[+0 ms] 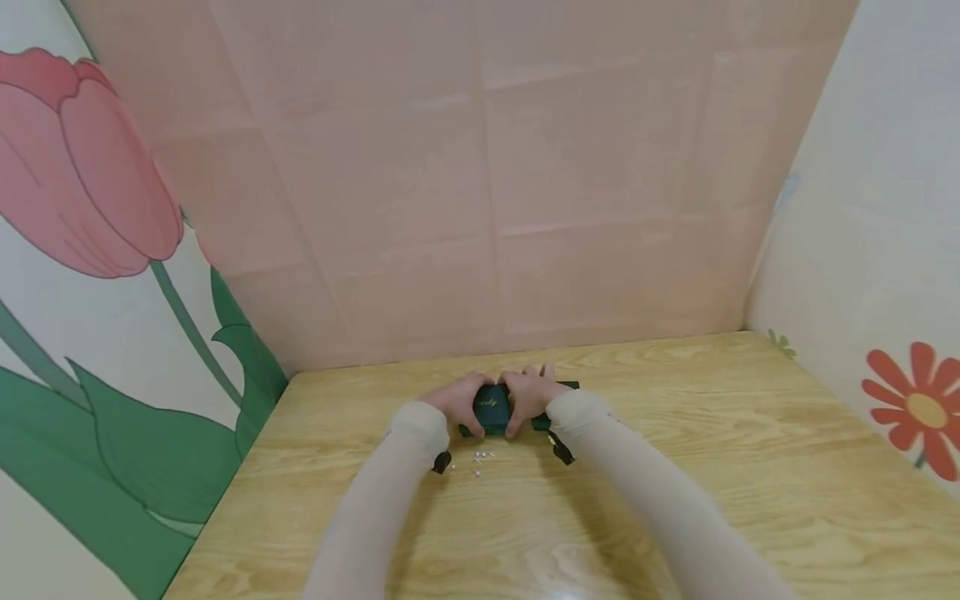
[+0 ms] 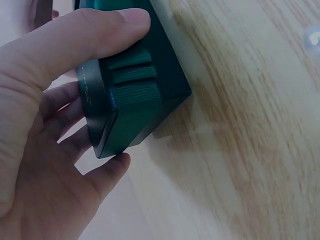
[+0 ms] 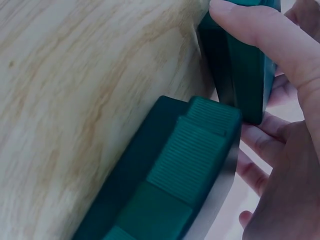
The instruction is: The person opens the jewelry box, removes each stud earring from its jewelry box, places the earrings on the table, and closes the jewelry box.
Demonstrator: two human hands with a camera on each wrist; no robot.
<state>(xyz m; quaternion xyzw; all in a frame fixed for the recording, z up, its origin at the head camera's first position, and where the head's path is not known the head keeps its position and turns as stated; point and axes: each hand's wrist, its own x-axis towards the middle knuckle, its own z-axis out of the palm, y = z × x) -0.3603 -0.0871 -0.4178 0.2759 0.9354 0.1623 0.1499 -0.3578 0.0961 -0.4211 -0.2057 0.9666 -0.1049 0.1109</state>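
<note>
A dark green box (image 1: 491,408) with gold lettering on top sits between my two hands on the table. My left hand (image 1: 457,398) grips its left end; in the left wrist view the thumb lies over the ribbed green side (image 2: 135,95) and the fingers are behind. The right hand (image 1: 529,393) holds the other end, its thumb on the near side of the box (image 3: 245,75) in the right wrist view. Beside and partly under that hand is a second dark green piece (image 3: 165,170) with a ribbed top band. Several small pearl-like beads (image 1: 480,456), some apparently with thin stems, lie nearer me.
The wood-grain table (image 1: 712,467) extends around the boxes. A pink sheet (image 1: 480,183) hangs behind it. A tulip-printed panel (image 1: 97,167) stands at left and a flower-printed one (image 1: 885,250) at right.
</note>
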